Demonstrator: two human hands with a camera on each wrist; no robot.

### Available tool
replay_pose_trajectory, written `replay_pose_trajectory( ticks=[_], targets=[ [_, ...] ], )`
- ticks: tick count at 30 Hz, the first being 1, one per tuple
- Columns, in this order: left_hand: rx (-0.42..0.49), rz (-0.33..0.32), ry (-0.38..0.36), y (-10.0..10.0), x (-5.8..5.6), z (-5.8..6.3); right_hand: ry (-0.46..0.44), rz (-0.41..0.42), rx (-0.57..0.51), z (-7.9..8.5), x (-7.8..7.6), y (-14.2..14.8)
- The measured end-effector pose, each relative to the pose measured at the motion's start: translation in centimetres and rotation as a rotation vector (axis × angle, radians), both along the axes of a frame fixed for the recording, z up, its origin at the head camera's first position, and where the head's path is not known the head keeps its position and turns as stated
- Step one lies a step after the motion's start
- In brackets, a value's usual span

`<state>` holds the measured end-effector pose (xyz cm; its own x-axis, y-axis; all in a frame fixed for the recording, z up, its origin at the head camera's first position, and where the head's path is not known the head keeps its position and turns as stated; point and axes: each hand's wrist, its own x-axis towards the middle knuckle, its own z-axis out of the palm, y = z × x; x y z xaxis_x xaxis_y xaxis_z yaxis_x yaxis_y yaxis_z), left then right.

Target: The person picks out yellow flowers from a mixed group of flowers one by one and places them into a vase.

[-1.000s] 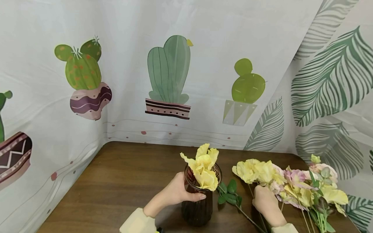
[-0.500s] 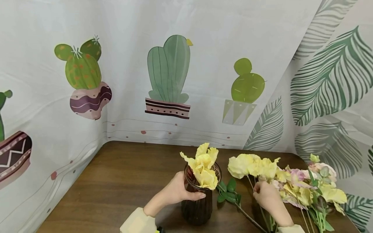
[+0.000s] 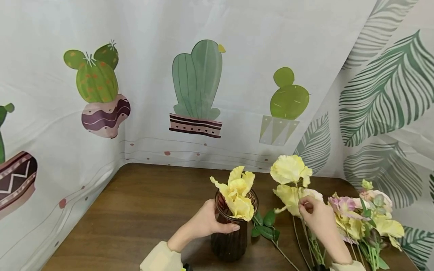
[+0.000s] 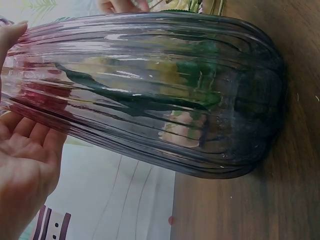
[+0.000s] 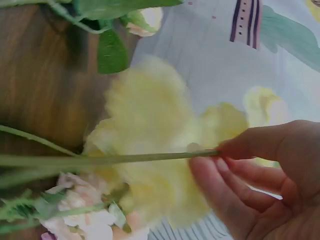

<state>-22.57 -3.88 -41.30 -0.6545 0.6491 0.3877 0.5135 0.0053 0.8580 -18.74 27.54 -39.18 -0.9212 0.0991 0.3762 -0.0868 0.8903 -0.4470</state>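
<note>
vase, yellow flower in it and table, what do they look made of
Vase: probably glossy glass, ribbed and see-through with bright streaks; plastic is possible. Yellow flower: perhaps matte fabric, petals thin and crinkled. Table: satin-looking wood or laminate, brown grain showing.

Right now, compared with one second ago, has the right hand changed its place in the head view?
Yes, the right hand has moved upward in the picture, closer to the far edge of the table.
</note>
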Motion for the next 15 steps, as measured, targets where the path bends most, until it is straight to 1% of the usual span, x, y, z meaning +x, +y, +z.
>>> replay_pose_trajectory(
  ticks=[3,6,11,15],
  targets=[
    [0.001,0.004,-0.022,0.0,0.0,0.1,0.097,-0.006,-0.019,0.3,0.0,-0.2],
    [0.003,0.007,-0.036,0.0,0.0,0.1,0.173,-0.016,-0.04,0.4,0.0,-0.5],
    [0.008,0.002,-0.007,0.1,-0.1,-0.2,0.289,-0.039,-0.072,0.9,0.2,-0.7],
    [0.013,0.005,-0.002,0.1,-0.1,-0.3,0.373,-0.016,-0.136,1.6,0.3,-0.8]
  ],
)
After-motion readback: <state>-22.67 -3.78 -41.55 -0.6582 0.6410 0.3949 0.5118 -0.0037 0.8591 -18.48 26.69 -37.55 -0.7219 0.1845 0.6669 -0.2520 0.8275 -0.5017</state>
